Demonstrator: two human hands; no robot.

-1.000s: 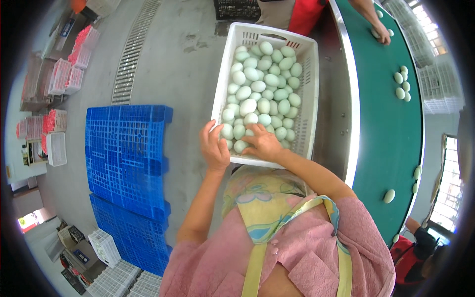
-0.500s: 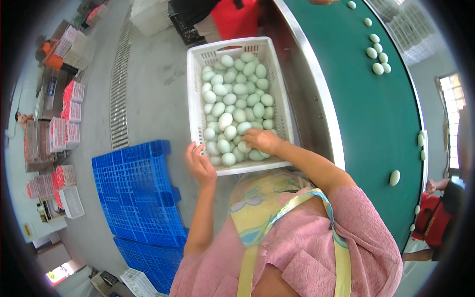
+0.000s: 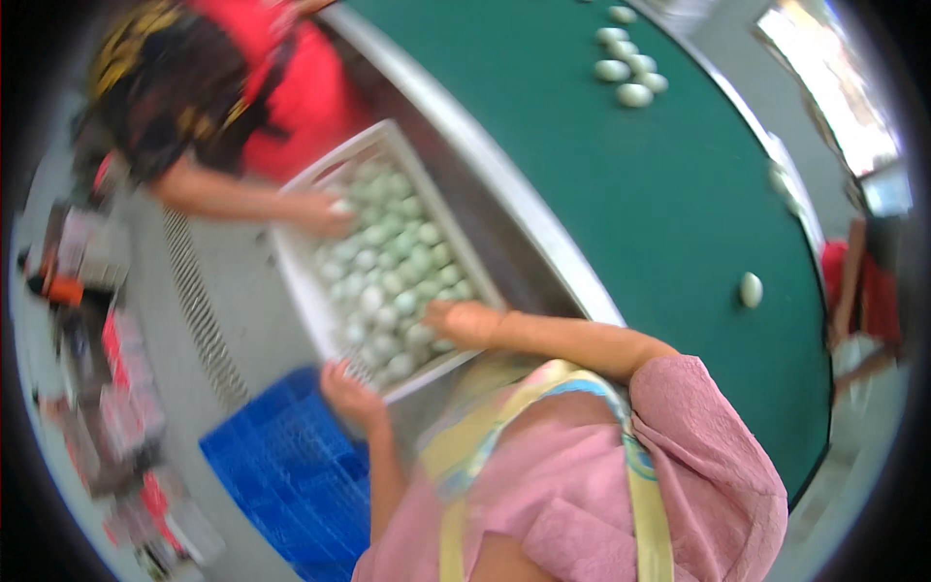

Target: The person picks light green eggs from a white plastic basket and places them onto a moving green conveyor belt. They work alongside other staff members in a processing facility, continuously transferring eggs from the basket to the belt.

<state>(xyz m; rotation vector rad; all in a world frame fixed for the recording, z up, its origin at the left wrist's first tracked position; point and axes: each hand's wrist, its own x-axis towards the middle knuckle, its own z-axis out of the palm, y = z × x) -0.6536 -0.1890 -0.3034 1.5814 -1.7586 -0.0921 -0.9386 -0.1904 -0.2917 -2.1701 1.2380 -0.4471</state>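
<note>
A white plastic crate [image 3: 304, 291] full of pale green eggs [image 3: 392, 254] lies tilted in my view, blurred by motion. My left hand [image 3: 351, 392] grips its near-left edge with curled fingers. Among the eggs at the near right is my right hand [image 3: 464, 322], its fingertips too smeared to show what they hold. A co-worker's hand [image 3: 320, 211] reaches into the crate's far-left part.
A green conveyor [image 3: 669, 204] with loose eggs [image 3: 635, 95] runs along the right behind a metal edge [image 3: 524, 213]. A co-worker [image 3: 213, 87] bends over the crate's far end, another [image 3: 863, 301] is far right. Blue pallets [image 3: 262, 466] lie left, stacked baskets [image 3: 126, 417] beyond.
My view has swung, so the crate appears slanted and blurred. The co-worker at the far end now leans in with a hand inside the crate. My hands stay at the crate.
</note>
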